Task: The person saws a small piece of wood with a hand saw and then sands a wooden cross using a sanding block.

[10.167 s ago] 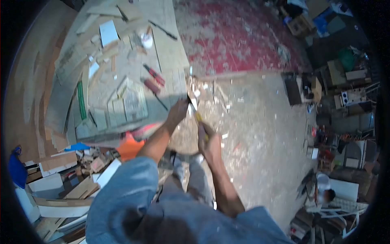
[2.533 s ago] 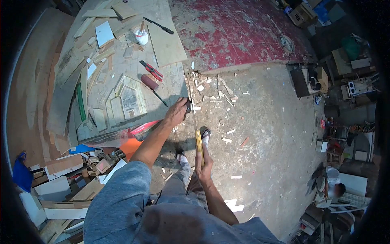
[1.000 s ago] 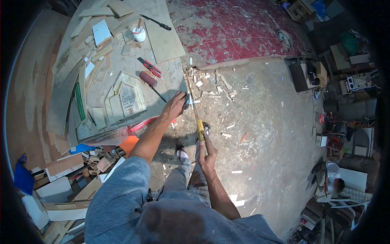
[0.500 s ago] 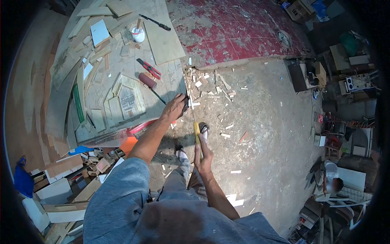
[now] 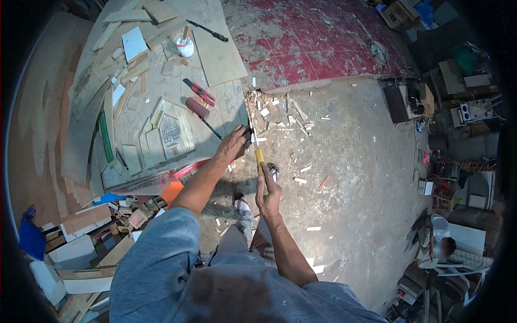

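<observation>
My left hand is closed at the table's edge, its fingers curled over a small dark piece whose kind I cannot tell. In my right hand is a yellow-handled tool, gripped by the handle with its thin front end pointing up to the table edge beside my left fingers. On the wooden table, close to my left hand, lie a maroon cylinder on a dark rod and a red utility knife. Left of them sits a house-shaped wooden panel.
Small wood offcuts litter the concrete floor beyond the table edge. A white cup, a black-handled tool and wood strips lie on the table. Scrap boards are heaped at lower left. Another person is at far right.
My right hand has pushed the yellow-handled tool slightly forward, toward the table edge. My left hand stays at the edge with the dark piece.
</observation>
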A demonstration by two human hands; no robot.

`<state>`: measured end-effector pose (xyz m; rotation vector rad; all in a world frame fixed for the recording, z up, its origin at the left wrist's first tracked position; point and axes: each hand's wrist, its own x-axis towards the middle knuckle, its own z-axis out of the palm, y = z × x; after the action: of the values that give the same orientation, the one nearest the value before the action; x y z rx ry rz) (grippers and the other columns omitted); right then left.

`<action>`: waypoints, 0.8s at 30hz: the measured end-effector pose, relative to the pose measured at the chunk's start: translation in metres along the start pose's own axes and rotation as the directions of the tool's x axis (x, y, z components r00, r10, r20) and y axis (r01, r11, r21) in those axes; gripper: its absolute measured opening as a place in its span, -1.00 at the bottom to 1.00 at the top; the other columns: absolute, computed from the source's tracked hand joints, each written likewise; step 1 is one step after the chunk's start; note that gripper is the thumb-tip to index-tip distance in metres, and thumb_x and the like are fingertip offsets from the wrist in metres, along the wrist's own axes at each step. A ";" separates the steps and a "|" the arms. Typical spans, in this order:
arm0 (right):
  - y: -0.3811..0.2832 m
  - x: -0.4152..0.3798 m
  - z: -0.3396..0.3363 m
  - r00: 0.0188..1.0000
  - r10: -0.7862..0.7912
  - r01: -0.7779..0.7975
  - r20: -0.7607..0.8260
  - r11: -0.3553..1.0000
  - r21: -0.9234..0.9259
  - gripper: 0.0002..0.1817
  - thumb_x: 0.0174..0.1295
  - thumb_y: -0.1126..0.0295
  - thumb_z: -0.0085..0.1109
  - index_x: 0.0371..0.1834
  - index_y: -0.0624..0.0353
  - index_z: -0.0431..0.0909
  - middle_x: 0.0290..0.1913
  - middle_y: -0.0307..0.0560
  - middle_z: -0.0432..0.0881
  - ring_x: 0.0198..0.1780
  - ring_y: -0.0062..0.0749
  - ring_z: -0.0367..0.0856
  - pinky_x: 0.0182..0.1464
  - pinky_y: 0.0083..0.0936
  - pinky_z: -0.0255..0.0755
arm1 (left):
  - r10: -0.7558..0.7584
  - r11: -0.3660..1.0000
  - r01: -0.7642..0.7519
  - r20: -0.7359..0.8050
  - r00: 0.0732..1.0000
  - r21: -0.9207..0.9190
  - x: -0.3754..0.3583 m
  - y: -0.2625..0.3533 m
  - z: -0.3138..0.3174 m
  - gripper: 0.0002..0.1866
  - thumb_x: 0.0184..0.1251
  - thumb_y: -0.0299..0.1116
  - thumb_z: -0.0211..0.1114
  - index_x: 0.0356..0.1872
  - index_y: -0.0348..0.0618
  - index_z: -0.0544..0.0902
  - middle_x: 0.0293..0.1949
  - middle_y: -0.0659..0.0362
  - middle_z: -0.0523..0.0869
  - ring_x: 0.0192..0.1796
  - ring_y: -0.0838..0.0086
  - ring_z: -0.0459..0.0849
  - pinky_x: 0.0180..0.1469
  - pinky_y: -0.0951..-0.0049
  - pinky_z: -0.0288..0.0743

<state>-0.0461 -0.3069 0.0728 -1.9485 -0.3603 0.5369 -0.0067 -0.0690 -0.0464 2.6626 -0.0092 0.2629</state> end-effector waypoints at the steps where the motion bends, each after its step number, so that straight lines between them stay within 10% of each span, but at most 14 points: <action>1: 0.001 0.000 0.003 1.000 0.006 -0.006 -0.011 1.000 0.008 -0.58 0.51 0.50 0.02 0.38 0.43 0.46 0.03 0.23 0.75 -0.02 -0.37 0.72 0.07 -0.48 0.55 | -0.013 0.999 0.012 0.018 1.000 0.031 0.000 -0.007 0.008 -0.83 0.24 -0.50 0.25 -0.17 -0.27 0.68 -0.06 0.02 0.61 0.12 0.11 0.56 0.21 0.24 0.53; 2: 0.003 -0.003 0.003 1.000 0.014 -0.014 -0.019 1.000 0.008 -0.58 0.51 0.50 0.03 0.38 0.42 0.46 0.05 0.24 0.74 0.04 -0.36 0.72 0.11 -0.46 0.54 | -0.031 0.998 0.029 0.032 0.999 0.056 -0.002 -0.013 0.018 -0.86 0.22 -0.53 0.20 -0.23 -0.29 0.67 -0.05 0.02 0.60 0.15 0.16 0.56 0.23 0.28 0.55; 3: 0.016 -0.017 0.006 0.935 -0.310 0.303 -0.172 0.951 -0.068 -0.59 0.50 0.53 0.03 0.37 0.39 0.49 0.00 0.22 0.75 0.00 -0.39 0.72 0.05 -0.48 0.54 | -0.040 0.995 0.036 0.049 0.998 0.092 -0.002 -0.011 0.016 -0.84 0.23 -0.54 0.19 -0.20 -0.29 0.67 -0.03 0.03 0.61 0.16 0.16 0.56 0.24 0.28 0.55; 6: 0.029 -0.024 0.001 0.922 -0.348 0.338 -0.171 0.937 -0.087 -0.61 0.49 0.54 0.04 0.34 0.40 0.52 -0.02 0.19 0.76 -0.05 -0.39 0.71 0.01 -0.50 0.55 | -0.031 0.999 0.031 -0.002 1.000 0.043 0.001 -0.001 0.004 -0.82 0.23 -0.55 0.19 -0.17 -0.30 0.66 0.00 0.03 0.61 0.18 0.16 0.55 0.25 0.29 0.54; 7: 0.013 -0.010 -0.004 0.998 -0.034 0.035 -0.047 0.999 0.028 -0.63 0.49 0.53 0.06 0.30 0.43 0.54 0.10 0.27 0.73 0.17 -0.31 0.69 0.22 -0.44 0.50 | -0.081 0.994 0.076 0.061 0.995 0.075 0.000 0.004 0.000 -0.78 0.22 -0.54 0.19 -0.12 -0.31 0.67 0.02 0.03 0.61 0.19 0.16 0.55 0.28 0.30 0.53; 10: -0.015 0.011 0.000 0.995 0.096 -0.098 0.036 0.994 0.054 -0.64 0.50 0.50 0.06 0.29 0.44 0.55 0.08 0.26 0.74 0.17 -0.31 0.69 0.23 -0.44 0.49 | -0.079 0.997 0.079 0.071 0.994 0.006 0.002 0.008 -0.009 -0.76 0.21 -0.55 0.21 -0.10 -0.30 0.67 0.05 0.03 0.61 0.21 0.15 0.54 0.30 0.29 0.51; 11: 0.008 -0.008 0.007 0.969 -0.197 0.203 -0.152 0.979 0.024 -0.64 0.51 0.49 0.05 0.29 0.39 0.56 -0.09 0.14 0.77 -0.07 -0.42 0.71 0.01 -0.50 0.54 | -0.082 0.991 0.069 0.117 0.990 0.112 0.002 0.009 -0.012 -0.71 0.22 -0.55 0.20 -0.03 -0.26 0.67 0.08 0.03 0.62 0.22 0.13 0.54 0.31 0.28 0.50; 14: 0.039 -0.035 -0.002 0.881 -0.441 0.420 -0.168 0.895 -0.148 -0.65 0.51 0.50 0.04 0.29 0.35 0.57 -0.11 0.10 0.77 -0.23 -0.48 0.63 -0.14 -0.50 0.51 | 0.063 0.997 -0.060 -0.062 0.996 0.046 -0.010 -0.012 0.030 -0.77 0.22 -0.45 0.30 -0.11 -0.29 0.69 0.00 0.00 0.61 0.15 0.07 0.54 0.17 0.16 0.55; 15: 0.003 -0.008 -0.002 0.997 -0.074 0.074 -0.027 0.997 0.007 -0.63 0.50 0.51 0.04 0.31 0.33 0.56 -0.03 0.15 0.77 -0.25 -0.47 0.61 -0.14 -0.47 0.51 | -0.032 0.999 0.031 -0.006 0.999 -0.035 -0.008 0.010 0.003 -0.76 0.21 -0.45 0.30 -0.10 -0.29 0.68 0.02 -0.01 0.61 0.16 0.04 0.53 0.20 0.17 0.55; 21: 0.020 -0.035 -0.001 0.924 -0.348 0.335 -0.159 0.937 -0.101 -0.63 0.47 0.52 0.07 0.30 0.30 0.56 -0.11 0.15 0.77 -0.32 -0.52 0.60 -0.25 -0.52 0.49 | 0.005 0.999 -0.004 -0.029 1.000 0.038 -0.003 -0.011 0.021 -0.73 0.23 -0.47 0.25 -0.04 -0.28 0.68 0.06 0.00 0.61 0.18 0.07 0.53 0.28 0.23 0.48; 24: -0.023 0.015 -0.001 0.999 -0.030 0.031 0.014 0.997 -0.074 -0.63 0.49 0.50 0.06 0.31 0.33 0.56 -0.02 0.20 0.78 -0.18 -0.43 0.74 -0.11 -0.50 0.57 | 0.005 0.998 -0.006 0.028 1.000 0.058 0.000 -0.005 0.014 -0.69 0.24 -0.52 0.18 0.01 -0.25 0.65 0.05 0.02 0.62 0.16 0.11 0.55 0.24 0.23 0.54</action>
<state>-0.0328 -0.2906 0.0904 -2.0085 -0.4233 0.5228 -0.0044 -0.0710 -0.0606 2.7239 -0.0180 0.2308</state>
